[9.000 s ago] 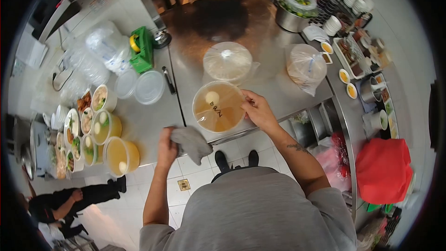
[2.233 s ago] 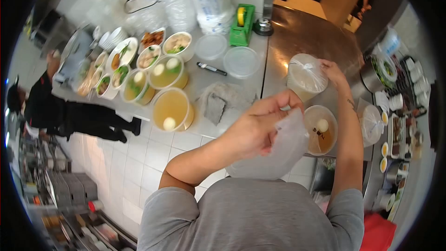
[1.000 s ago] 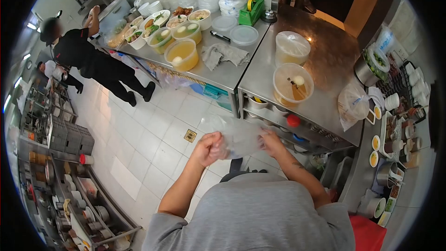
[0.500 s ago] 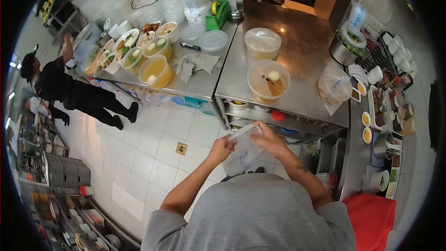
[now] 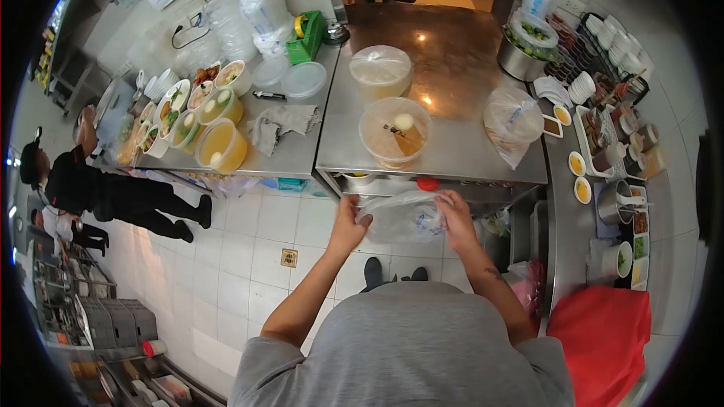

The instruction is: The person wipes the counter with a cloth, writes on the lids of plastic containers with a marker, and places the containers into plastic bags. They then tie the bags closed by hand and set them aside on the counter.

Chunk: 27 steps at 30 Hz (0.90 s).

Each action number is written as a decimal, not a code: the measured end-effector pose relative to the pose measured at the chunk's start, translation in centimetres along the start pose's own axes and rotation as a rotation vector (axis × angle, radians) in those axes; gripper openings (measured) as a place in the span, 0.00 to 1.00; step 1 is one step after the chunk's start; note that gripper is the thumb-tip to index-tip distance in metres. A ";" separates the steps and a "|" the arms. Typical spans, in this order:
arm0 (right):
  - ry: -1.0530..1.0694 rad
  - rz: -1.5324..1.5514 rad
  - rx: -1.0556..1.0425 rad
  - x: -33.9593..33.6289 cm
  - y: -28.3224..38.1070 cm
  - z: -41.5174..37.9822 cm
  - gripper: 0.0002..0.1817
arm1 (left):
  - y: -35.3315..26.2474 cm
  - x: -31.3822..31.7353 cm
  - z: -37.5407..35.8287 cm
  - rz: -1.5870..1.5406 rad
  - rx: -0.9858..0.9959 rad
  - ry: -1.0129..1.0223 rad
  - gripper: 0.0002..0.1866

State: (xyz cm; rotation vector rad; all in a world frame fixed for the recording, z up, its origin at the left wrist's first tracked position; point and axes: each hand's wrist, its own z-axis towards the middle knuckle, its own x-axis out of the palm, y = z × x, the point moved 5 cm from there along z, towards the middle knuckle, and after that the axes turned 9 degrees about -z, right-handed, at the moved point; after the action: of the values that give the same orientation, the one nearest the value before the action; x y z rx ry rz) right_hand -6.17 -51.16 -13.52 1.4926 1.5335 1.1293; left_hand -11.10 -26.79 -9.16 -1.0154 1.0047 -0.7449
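Observation:
A clear plastic bag (image 5: 403,217) is stretched between my two hands, in front of the steel counter's edge. My left hand (image 5: 350,227) grips its left side and my right hand (image 5: 456,220) its right side, fingers closed on the plastic. Just beyond, on the steel counter (image 5: 467,154), stands an uncovered round tub (image 5: 377,143) holding an egg and brown pieces. Behind it is a tub with plastic over its top (image 5: 381,79). To the right lies a filled, tied plastic bag (image 5: 513,122).
Bowls and soup tubs (image 5: 221,147), a grey cloth (image 5: 283,126) and a green tape dispenser (image 5: 306,36) occupy the left counter. Sauces and a pot (image 5: 616,202) are at right, above a red cloth (image 5: 599,339). A person in black (image 5: 113,190) stands at far left.
My hands have moved apart and the bag between them is spread wider. The view has shifted, so the counters appear further left. Both my shoes now show below the bag.

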 end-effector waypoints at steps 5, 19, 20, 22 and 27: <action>-0.005 0.087 -0.026 2.6 -0.1 0.6 0.09 | -6.6 6.6 -2.4 0.213 0.507 0.541 0.16; 0.251 -0.341 0.024 -1.2 1.5 1.0 0.17 | 2.4 5.0 9.7 -0.762 -0.881 0.357 0.33; 0.260 -0.229 0.027 -1.2 2.1 1.2 0.18 | 1.5 6.0 10.3 -0.802 -0.871 0.419 0.31; 0.238 -0.103 0.018 -1.6 2.0 3.1 0.18 | -0.1 6.5 12.0 -0.836 -0.920 0.530 0.28; 0.324 0.113 0.189 -0.7 2.0 5.8 0.16 | -1.3 7.6 13.5 -0.870 -0.956 0.537 0.26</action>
State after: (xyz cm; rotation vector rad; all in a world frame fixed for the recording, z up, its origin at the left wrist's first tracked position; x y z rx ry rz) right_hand -0.01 -51.34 -13.90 1.5948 1.8362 1.3777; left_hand 4.19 -29.48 -7.91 -2.2369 1.4311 -1.3326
